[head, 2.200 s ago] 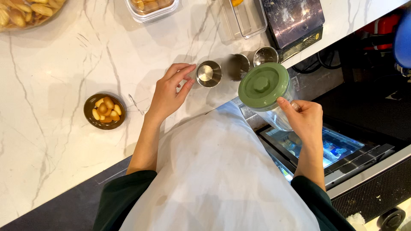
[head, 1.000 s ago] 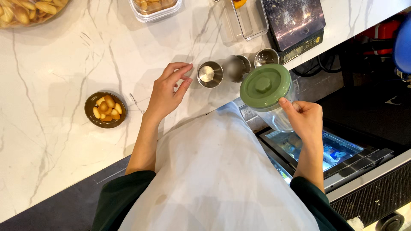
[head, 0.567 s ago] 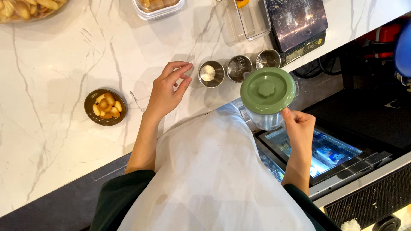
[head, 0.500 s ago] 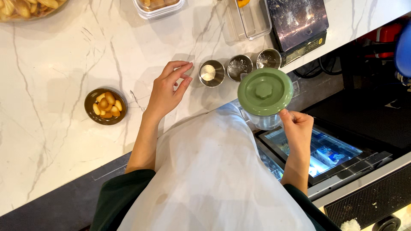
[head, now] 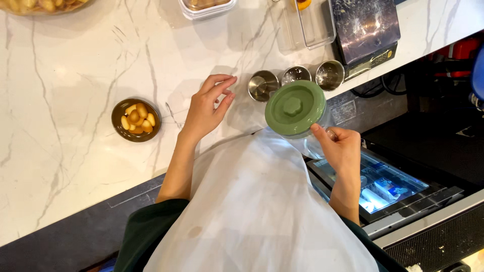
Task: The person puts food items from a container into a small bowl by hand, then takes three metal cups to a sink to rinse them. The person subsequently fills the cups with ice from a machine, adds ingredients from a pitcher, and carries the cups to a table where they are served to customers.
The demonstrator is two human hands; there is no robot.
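My right hand [head: 342, 149] grips a clear glass jar with a round green lid [head: 295, 108], held just off the counter's front edge above my white apron. My left hand [head: 207, 107] rests flat on the white marble counter [head: 75, 65], fingers spread, holding nothing. Its fingertips lie just left of the first of three small steel cups [head: 262, 85] standing in a row. A small dark bowl of peeled garlic cloves [head: 135, 119] sits to the left of that hand.
A digital scale [head: 366, 31] and clear plastic containers [head: 303, 22] stand at the back right. A clear tub [head: 206, 6] and a bowl of pale food [head: 43, 5] sit at the far edge. An open drawer [head: 388, 184] lies below right.
My right hand has carried the green-lidded jar leftward, toward the counter and the steel cups. The left hand has stayed flat on the counter.
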